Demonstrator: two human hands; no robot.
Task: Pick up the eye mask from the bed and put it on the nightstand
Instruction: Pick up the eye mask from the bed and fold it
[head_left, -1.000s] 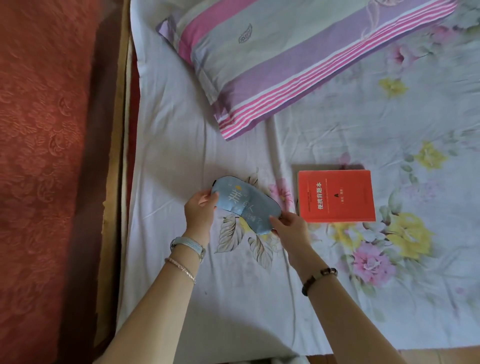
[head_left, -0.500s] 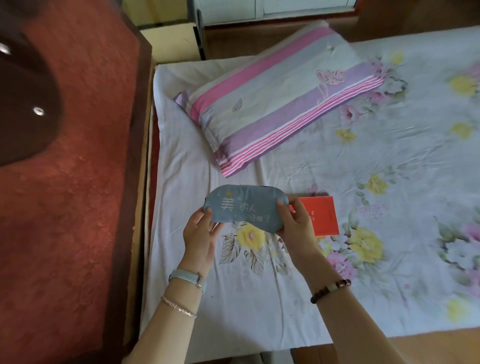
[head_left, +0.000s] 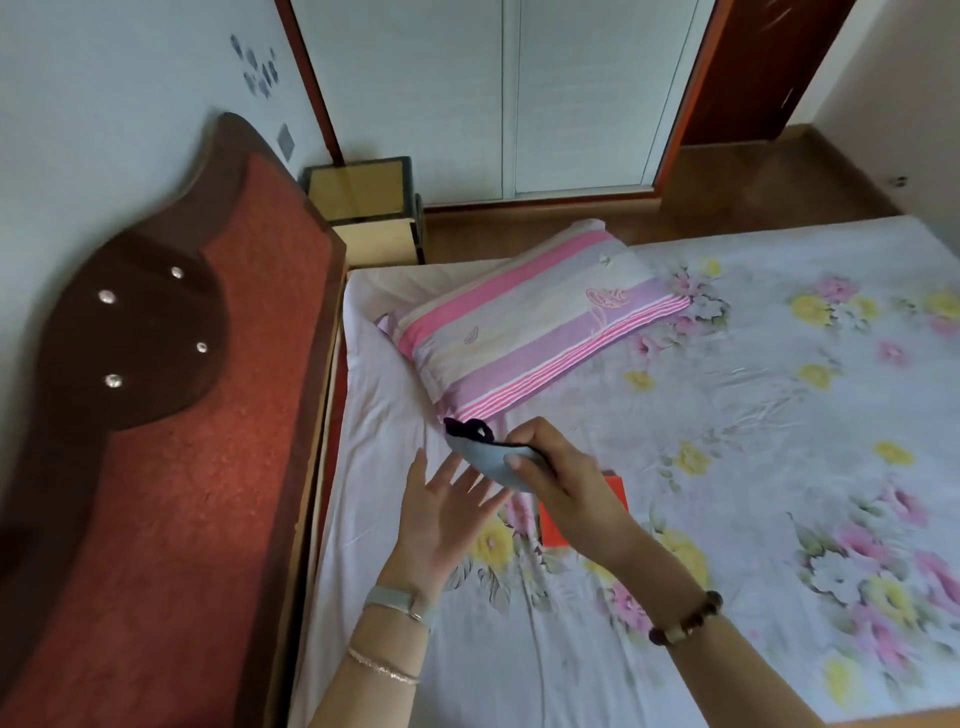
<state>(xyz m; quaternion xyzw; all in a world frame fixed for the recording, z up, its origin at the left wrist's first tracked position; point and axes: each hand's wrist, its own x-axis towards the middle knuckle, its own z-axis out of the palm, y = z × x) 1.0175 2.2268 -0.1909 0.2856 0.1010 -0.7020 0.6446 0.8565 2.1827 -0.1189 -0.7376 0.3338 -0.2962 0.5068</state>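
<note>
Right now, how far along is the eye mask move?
Done: the eye mask is off the bed, lifted above the sheet. In hand: the right hand alone grips it; the left hand is open beside it, fingers spread. Left: carry it past the pillow to the nightstand beyond the headboard and set it down.

Right hand pinches eye mask between thumb and fingers, forearm reaching in from lower right; left hand just left of the grip, palm open, fingers spread, empty
</note>
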